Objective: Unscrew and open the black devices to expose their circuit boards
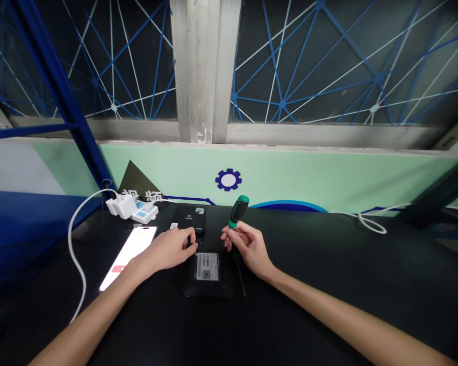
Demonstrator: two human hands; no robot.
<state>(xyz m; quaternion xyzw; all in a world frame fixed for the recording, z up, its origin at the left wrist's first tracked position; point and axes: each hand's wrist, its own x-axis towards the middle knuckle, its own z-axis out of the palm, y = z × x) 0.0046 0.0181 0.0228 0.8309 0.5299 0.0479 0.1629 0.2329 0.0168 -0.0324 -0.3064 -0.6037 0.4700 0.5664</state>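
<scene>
My right hand (pixel 248 246) is closed around a screwdriver (pixel 239 211) with a green and black handle, held nearly upright, handle on top. Its tip is hard to make out, close to the right upper edge of a flat black device (pixel 208 291). A white label (pixel 207 266) with print and a square code is on the device's upper face. My left hand (pixel 177 246) rests at the device's upper left corner, its fingers curled in; whatever they pinch, if anything, is too small to tell. A thin metal shaft (pixel 241 279) lies on the table below my right hand.
Behind my left hand lies another flat black piece (pixel 189 218). A lit phone (pixel 132 254) lies under my left forearm. Further left are a white power strip (pixel 144 211) with a plug and a white cable (pixel 72 244). A wall and windows bound the black table (pixel 328 274).
</scene>
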